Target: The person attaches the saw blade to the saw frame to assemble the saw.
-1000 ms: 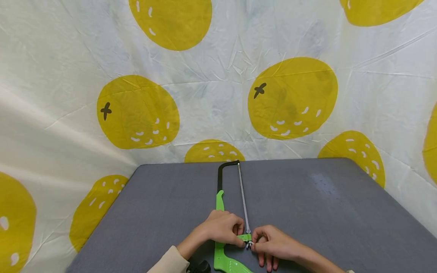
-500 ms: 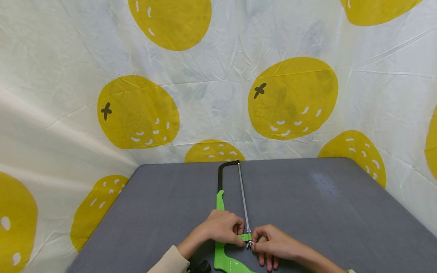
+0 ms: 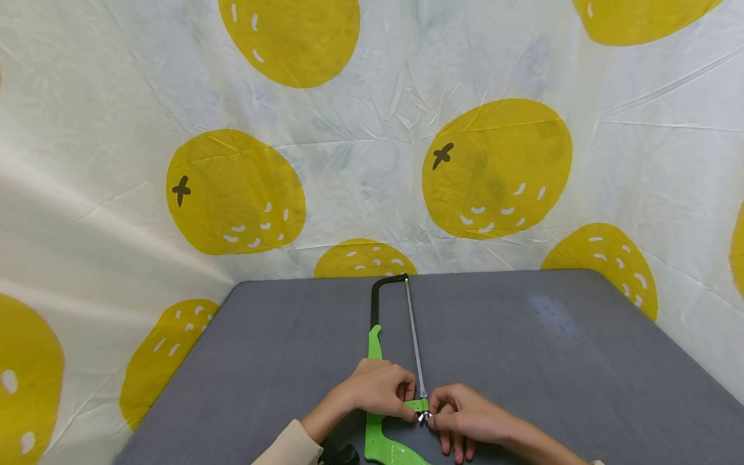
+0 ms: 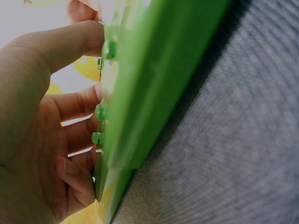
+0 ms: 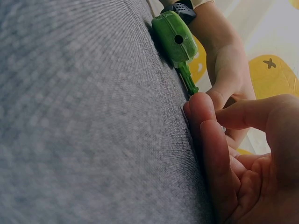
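Note:
A hacksaw with a green handle and black front frame lies on the grey surface, its thin blade pointing away from me. My left hand holds the green crosspiece at the blade's near end. In the left wrist view, its thumb and fingers press on the green body, beside small green studs. At the same end, my right hand pinches a silver wing nut between thumb and index finger. Its other fingers hang down near the surface. The right wrist view shows the handle's butt; the fingers hide the nut there.
The grey padded tabletop spreads around the saw and bears a pale patch at right. A white curtain with yellow fruit prints hangs behind and at both sides. A black object sits by the left sleeve.
The wing nut's wings stand at a slightly different angle. Both hands and the hacksaw have stayed in place.

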`<move>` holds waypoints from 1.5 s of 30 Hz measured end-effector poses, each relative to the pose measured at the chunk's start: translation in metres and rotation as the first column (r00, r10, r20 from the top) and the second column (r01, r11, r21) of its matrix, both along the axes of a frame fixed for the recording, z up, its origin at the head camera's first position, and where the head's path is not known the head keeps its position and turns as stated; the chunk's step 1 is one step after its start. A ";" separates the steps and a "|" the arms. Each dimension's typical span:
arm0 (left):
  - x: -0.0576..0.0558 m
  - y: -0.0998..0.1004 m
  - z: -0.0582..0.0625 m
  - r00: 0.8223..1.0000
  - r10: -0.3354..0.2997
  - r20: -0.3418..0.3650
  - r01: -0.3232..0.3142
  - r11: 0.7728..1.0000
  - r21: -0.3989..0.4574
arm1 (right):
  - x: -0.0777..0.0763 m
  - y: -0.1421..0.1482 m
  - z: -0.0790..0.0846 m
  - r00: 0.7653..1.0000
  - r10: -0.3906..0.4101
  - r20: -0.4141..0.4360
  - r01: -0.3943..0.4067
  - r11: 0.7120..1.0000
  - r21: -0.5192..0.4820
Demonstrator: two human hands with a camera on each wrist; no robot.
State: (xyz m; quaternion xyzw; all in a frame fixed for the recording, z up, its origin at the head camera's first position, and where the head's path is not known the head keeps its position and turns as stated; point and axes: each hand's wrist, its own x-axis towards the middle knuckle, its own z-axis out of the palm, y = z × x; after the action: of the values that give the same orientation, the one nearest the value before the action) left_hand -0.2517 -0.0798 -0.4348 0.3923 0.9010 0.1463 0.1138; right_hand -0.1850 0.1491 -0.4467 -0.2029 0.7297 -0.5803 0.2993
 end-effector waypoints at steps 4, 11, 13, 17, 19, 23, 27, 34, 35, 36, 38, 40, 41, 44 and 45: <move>0.000 0.000 0.000 1.000 -0.001 0.009 0.001 1.000 0.003 | -0.001 0.001 0.000 1.000 0.003 0.004 -0.003 1.000 -0.006; -0.001 0.000 -0.001 1.000 -0.002 0.006 0.002 1.000 0.003 | -0.002 0.001 -0.001 1.000 0.012 0.010 -0.012 1.000 -0.021; -0.001 0.000 0.000 1.000 0.000 0.009 0.000 1.000 0.003 | -0.003 0.002 -0.001 1.000 0.014 0.009 -0.013 1.000 -0.022; -0.001 0.000 0.001 1.000 0.000 0.007 0.000 1.000 0.000 | -0.003 0.002 -0.001 1.000 0.017 0.009 -0.016 1.000 -0.023; 0.000 0.000 0.001 1.000 0.000 -0.001 0.000 1.000 -0.004 | -0.003 0.002 -0.001 1.000 0.019 0.012 -0.018 1.000 -0.024; 0.001 0.000 0.002 1.000 0.003 -0.010 -0.003 1.000 -0.011 | -0.003 0.002 0.000 1.000 0.020 0.015 -0.020 1.000 -0.024; 0.001 0.000 0.003 1.000 0.005 -0.013 -0.005 1.000 -0.013 | -0.002 0.001 0.000 1.000 0.018 0.012 -0.017 1.000 -0.021; 0.002 0.001 0.003 1.000 0.007 -0.017 -0.007 1.000 -0.015 | -0.001 0.001 0.001 1.000 0.010 0.012 -0.009 1.000 -0.012; 0.002 0.001 0.003 1.000 0.006 -0.017 -0.007 1.000 -0.015 | -0.001 0.001 0.001 1.000 0.010 0.012 -0.010 1.000 -0.012; 0.001 0.000 0.002 1.000 0.006 -0.017 -0.006 1.000 -0.014 | -0.001 0.001 0.001 1.000 0.011 0.011 -0.010 1.000 -0.012; 0.001 0.000 0.002 1.000 0.003 -0.015 -0.003 1.000 -0.011 | -0.001 0.001 0.001 1.000 0.011 0.009 -0.011 1.000 -0.012; 0.001 0.000 0.002 1.000 0.001 -0.011 -0.001 1.000 -0.008 | -0.001 0.001 0.000 1.000 0.010 0.007 -0.010 1.000 -0.011; 0.001 0.000 0.001 1.000 0.000 -0.008 0.000 1.000 -0.005 | -0.001 0.001 0.000 1.000 0.009 0.006 -0.009 1.000 -0.011; 0.000 0.000 0.001 1.000 0.001 -0.001 -0.001 1.000 -0.001 | -0.001 0.001 -0.001 1.000 0.005 0.004 -0.005 1.000 -0.008; 0.000 0.000 0.001 1.000 0.000 -0.003 0.000 1.000 -0.001 | -0.002 0.001 -0.001 1.000 0.003 0.003 -0.003 1.000 -0.008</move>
State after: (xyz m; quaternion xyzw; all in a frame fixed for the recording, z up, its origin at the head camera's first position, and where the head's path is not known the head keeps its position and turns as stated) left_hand -0.2514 -0.0802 -0.4338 0.3925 0.9012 0.1452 0.1127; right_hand -0.1865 0.1499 -0.4475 -0.2044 0.7267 -0.5829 0.3005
